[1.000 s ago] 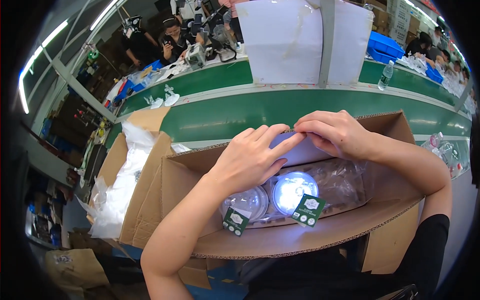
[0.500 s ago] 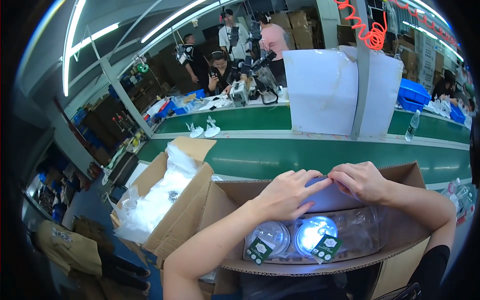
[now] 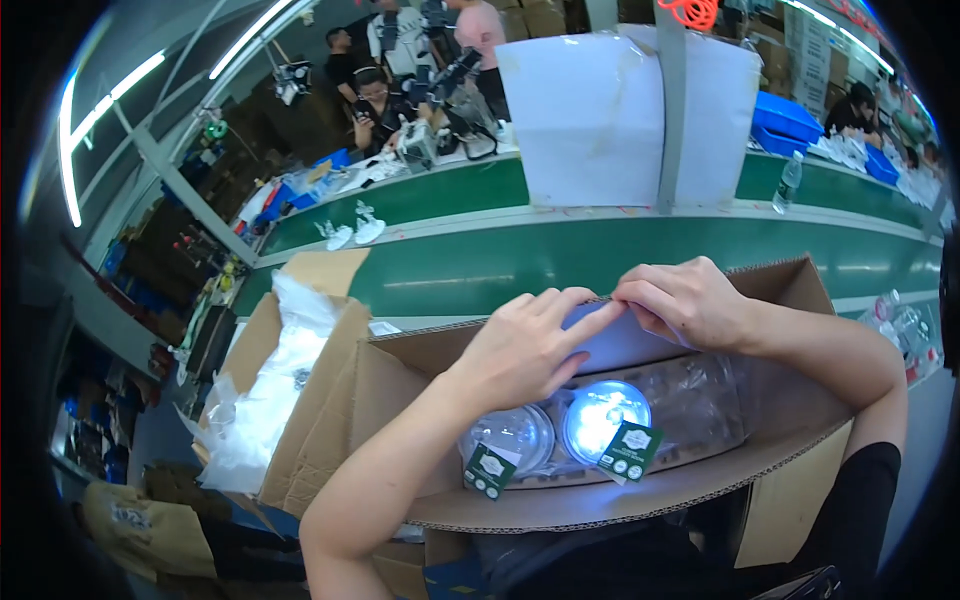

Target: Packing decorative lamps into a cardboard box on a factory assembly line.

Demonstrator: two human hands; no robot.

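An open cardboard box (image 3: 640, 505) stands right in front of me. Inside lie round clear lamps in plastic wrap, one of them glowing blue-white (image 3: 603, 418), another unlit (image 3: 512, 437), each with a small green tag (image 3: 628, 451). My left hand (image 3: 525, 345) and my right hand (image 3: 685, 300) meet at the box's far rim, fingertips pinching a pale sheet or label (image 3: 610, 340) stuck on the far inner wall. Neither hand touches the lamps.
A second open carton (image 3: 300, 420) stuffed with clear plastic bags (image 3: 270, 390) stands to the left. Beyond runs a green conveyor belt (image 3: 560, 260) with a white panel (image 3: 620, 115) on a post, a water bottle (image 3: 787, 182) and blue bins (image 3: 785, 118). People work at the far side.
My view has tilted slightly downward and nearer to the box. Both hands stay at the far rim, fingers shifting a little on the pale sheet.
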